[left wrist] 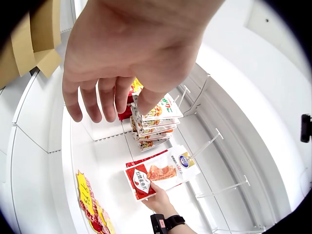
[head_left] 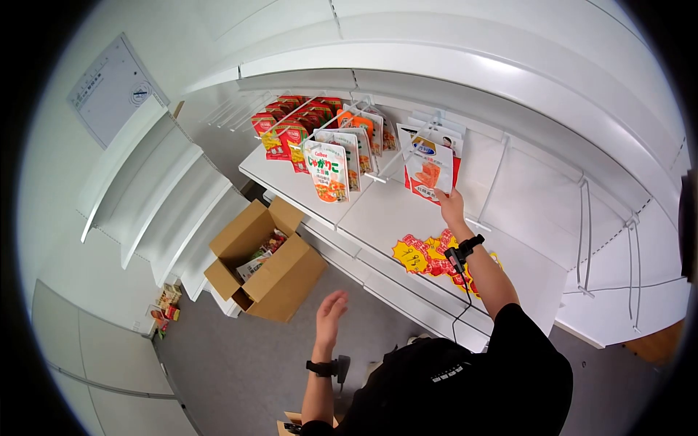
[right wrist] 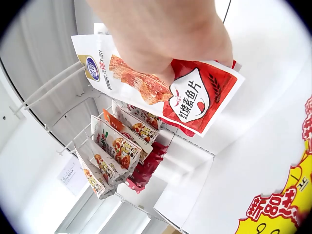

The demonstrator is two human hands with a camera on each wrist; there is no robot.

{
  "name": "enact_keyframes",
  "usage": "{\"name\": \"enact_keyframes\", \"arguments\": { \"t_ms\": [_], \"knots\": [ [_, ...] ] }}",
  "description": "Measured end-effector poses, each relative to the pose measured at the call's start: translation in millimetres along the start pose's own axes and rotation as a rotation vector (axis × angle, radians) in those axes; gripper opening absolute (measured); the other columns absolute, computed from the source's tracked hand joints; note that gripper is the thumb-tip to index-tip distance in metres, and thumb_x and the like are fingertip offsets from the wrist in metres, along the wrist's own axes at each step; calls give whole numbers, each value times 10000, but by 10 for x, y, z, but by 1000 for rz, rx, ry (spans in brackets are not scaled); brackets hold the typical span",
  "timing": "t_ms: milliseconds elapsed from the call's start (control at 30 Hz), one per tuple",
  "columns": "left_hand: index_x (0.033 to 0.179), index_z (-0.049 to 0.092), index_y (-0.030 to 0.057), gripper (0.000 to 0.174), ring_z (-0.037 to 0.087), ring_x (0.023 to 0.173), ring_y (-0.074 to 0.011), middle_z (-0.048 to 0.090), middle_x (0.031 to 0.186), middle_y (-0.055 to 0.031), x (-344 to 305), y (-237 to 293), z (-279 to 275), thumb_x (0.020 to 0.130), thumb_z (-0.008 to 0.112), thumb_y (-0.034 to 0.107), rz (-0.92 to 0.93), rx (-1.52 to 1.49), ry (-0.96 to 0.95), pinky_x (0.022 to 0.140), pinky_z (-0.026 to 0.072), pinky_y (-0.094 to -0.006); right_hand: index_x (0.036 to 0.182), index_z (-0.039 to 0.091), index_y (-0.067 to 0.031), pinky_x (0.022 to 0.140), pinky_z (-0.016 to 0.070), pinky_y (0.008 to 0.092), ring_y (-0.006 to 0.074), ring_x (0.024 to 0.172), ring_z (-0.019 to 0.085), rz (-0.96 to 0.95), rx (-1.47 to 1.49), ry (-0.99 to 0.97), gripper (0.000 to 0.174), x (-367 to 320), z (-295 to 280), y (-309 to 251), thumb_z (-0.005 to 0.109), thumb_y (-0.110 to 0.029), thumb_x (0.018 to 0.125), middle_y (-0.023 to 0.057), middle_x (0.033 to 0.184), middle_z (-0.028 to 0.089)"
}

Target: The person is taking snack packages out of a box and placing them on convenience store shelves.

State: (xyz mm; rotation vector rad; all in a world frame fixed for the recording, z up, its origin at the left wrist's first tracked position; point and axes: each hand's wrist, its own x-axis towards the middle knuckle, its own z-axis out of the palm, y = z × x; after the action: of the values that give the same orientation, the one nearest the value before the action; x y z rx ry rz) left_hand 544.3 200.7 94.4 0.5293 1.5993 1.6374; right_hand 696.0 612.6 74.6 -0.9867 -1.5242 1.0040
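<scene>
A red-and-white snack packet (head_left: 429, 172) (left wrist: 162, 173) (right wrist: 187, 92) hangs at the front of a row on a wire peg above the white shelf (head_left: 378, 218). My right hand (head_left: 449, 201) (left wrist: 157, 197) (right wrist: 165, 36) reaches up and pinches the packet's lower edge. My left hand (head_left: 331, 311) (left wrist: 117, 63) hovers lower down in mid-air with relaxed fingers, holding nothing. It is nearest to the cardboard box (head_left: 265, 260) on the floor.
Rows of white snack packets with green lettering (head_left: 327, 171) (right wrist: 114, 146) and red packets (head_left: 280, 134) hang to the left. Yellow-and-red price signs (head_left: 429, 254) (left wrist: 90, 204) lie on the shelf. The open cardboard box holds more packets. Bare wire pegs (head_left: 582, 218) stand to the right.
</scene>
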Motion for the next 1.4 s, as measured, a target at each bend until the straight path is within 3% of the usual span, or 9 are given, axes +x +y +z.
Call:
{"name": "enact_keyframes", "arguments": {
  "t_ms": [333,433,733,833,933,1033,1133,1233,1400],
  "knots": [
    [1191,555,49,294,543,1084,-162,586,1163,-55,-57,-5,20,930,525,181,-15,11,11,907,440,-329,1031,618,24,731,484,346,274,818,656,-8,81,-76,322,-22,40,20,638,-223,825,169,884,680],
    [1188,556,49,291,542,1085,-163,587,1160,-56,-89,-12,-1,929,527,179,-22,11,19,905,441,-327,1051,602,44,766,468,291,166,848,627,53,44,-121,316,-48,9,-76,636,-200,854,108,945,677],
    [1184,555,46,290,545,1077,-169,592,1152,-63,-63,-114,-117,925,533,175,-41,-20,27,902,442,-333,1015,607,45,731,463,275,140,803,596,77,108,-60,326,-134,21,-46,660,-224,839,85,910,666],
    [1182,554,45,290,545,1078,-170,592,1151,-68,-20,-118,-177,925,535,177,-48,-33,19,902,441,-335,1026,606,33,700,453,252,129,777,580,160,100,-70,330,-235,-77,78,667,-225,830,61,878,648],
    [1188,550,44,298,546,1079,-171,592,1151,-70,42,-133,-258,925,537,184,-56,-43,12,902,441,-335,1092,588,28,791,466,290,177,888,608,284,128,10,396,-437,-143,79,664,-250,820,114,951,656],
    [1180,563,38,318,545,1067,-151,596,1140,-54,74,-99,-379,917,560,216,-48,-48,4,896,437,-308,1120,565,29,824,455,291,178,941,585,322,17,137,420,-621,-194,417,656,-251,821,118,1042,625],
    [1192,553,31,329,546,1072,-156,593,1147,-62,130,-70,-546,923,551,219,-36,-54,-12,907,438,-317,1125,558,-2,847,448,297,170,966,574,443,307,191,394,-965,-167,350,640,-247,828,95,1104,600],
    [1196,547,27,331,546,1077,-158,592,1150,-68,168,-102,-778,926,545,219,-32,-56,-8,915,439,-323,1132,551,-48,819,452,292,165,939,575,624,488,144,354,-1226,-28,-57,623,-229,837,54,1081,595],
    [1181,556,34,325,548,1064,-150,598,1142,-58,196,-59,-1228,923,552,231,-44,-79,30,915,432,-314,1110,547,-109,781,444,296,151,926,550,721,636,21,292,-1588,417,-166,608,-238,854,25,1012,581]
  ]
}}
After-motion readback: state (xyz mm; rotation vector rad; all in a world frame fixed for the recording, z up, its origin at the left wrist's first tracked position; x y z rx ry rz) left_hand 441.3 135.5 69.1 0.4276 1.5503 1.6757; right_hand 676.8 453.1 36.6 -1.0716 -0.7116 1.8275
